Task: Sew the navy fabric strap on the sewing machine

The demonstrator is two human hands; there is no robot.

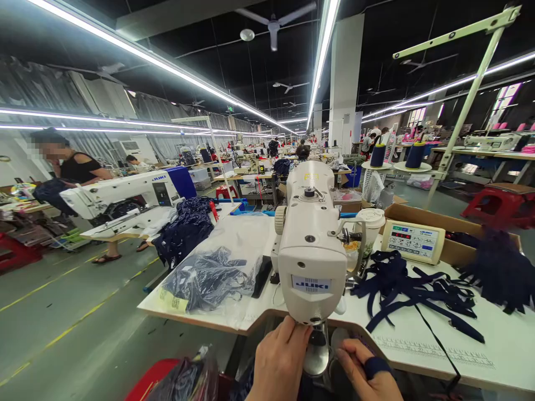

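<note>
A: "How does the person's left hand (276, 356) look, low and to the left of the sewing machine's (311, 239) head?"

B: "Bare as far as it shows, with a broad, smooth back and slender fingers bent into rounded knuckles."

A: "And the right hand (355, 370), low and to the right of the machine's head?"

B: "Slender fingers as well, bare at the tips. A plain dark blue band (377, 366), wide and soft-looking, crosses that hand."

A: "Is the band worn?"

B: "That cannot be told; the lower edge of the view cuts off both wrists."
</note>
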